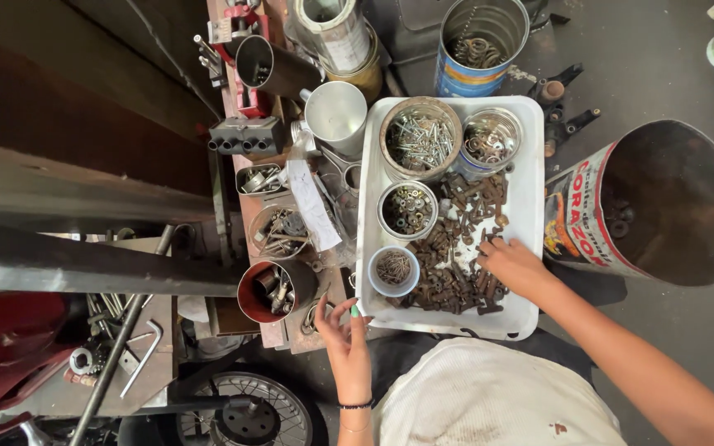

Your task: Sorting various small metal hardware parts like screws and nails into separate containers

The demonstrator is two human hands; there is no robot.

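Head view, landmark = white rectangular plastic tray (530, 165).

Right hand (512, 264): resting on the pile of rusty brown bolts and nuts (456, 264) in the tray's middle and near half, fingertips pressed together into the pile's right edge. Cannot tell whether anything is pinched between them.

Left hand (347, 334): just off the tray's near-left corner, palm up, fingers spread and loosely curled, nothing visibly held. Close to the tray rim, contact not certain.

Inside the tray:
- far left: wide round tin of shiny screws (420, 138)
- far right: clear round jar of metal rings and washers (490, 138)
- left side, mid: small round tin of dark and brassy nuts (407, 210)
- near left: small pale-blue cup of thin nails (393, 269), touching the rusty pile's left edge, between the two hands

Outside the tray:
- beyond far edge: blue-and-silver can holding spring washers (481, 45)
- right of tray: large rusty tin lying on its side (663, 202), mouth open, a few dark nuts visible inside
- left of tray, near end: red-rimmed tin of mixed metal parts (273, 291), nearest the left hand
- left of tray, mid: round tin of mixed small hardware (278, 231)
- left of tray's far corner: empty-looking bright metal cup (336, 116)
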